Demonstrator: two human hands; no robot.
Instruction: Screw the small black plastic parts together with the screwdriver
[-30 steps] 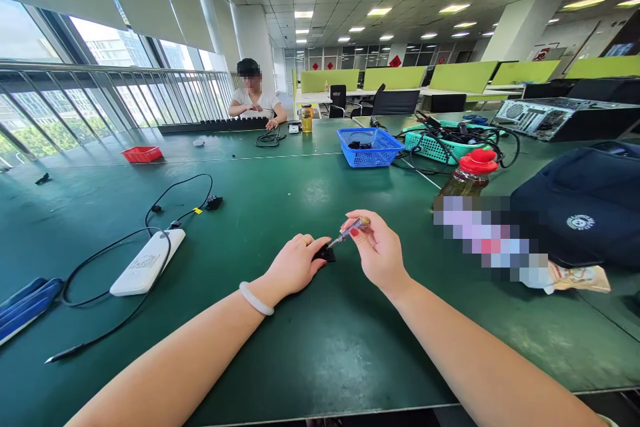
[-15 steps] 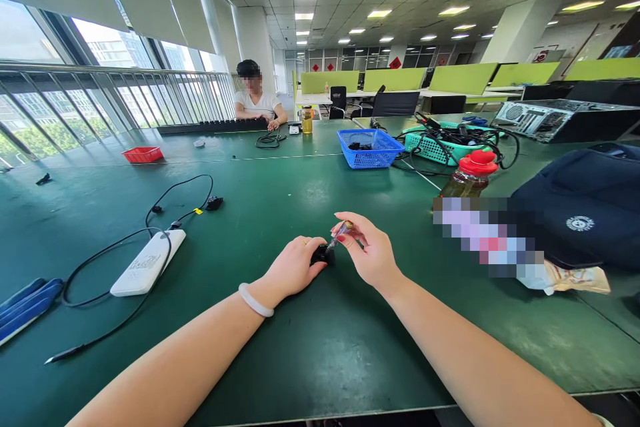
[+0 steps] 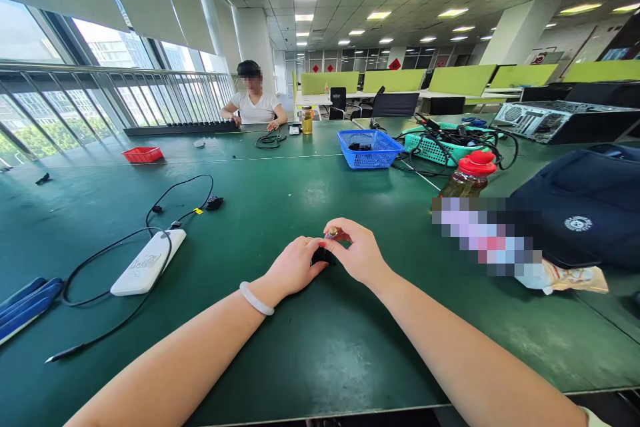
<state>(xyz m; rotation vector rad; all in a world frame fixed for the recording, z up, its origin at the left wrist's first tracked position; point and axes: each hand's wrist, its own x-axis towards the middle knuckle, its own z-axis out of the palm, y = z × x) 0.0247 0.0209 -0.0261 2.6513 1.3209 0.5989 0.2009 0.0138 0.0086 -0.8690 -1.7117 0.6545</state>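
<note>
Near the middle of the green table (image 3: 310, 193), my left hand (image 3: 295, 267) is closed on a small black object (image 3: 323, 256) and keeps it on the tabletop. A pale bracelet circles my left wrist. My right hand (image 3: 357, 250) pinches a small tool with a round, gold-coloured end (image 3: 332, 231), directly above the black object. The tool stands nearly upright, and its lower tip is hidden behind my fingers. Both hands meet at the black object.
A white power bank (image 3: 149, 263) with black cables lies left, beside blue gloves (image 3: 30, 307). Farther off are a red tray (image 3: 143, 155), a blue basket (image 3: 370, 150), a green basket (image 3: 435, 147) and a seated person (image 3: 256, 107). A red-capped bottle (image 3: 467, 177) and dark bag (image 3: 590, 207) are right.
My right hand has moved slightly left, and the tool has gone from slanted to nearly upright over the black object. Across the table, the person's hand and the long black strip have moved left.
</note>
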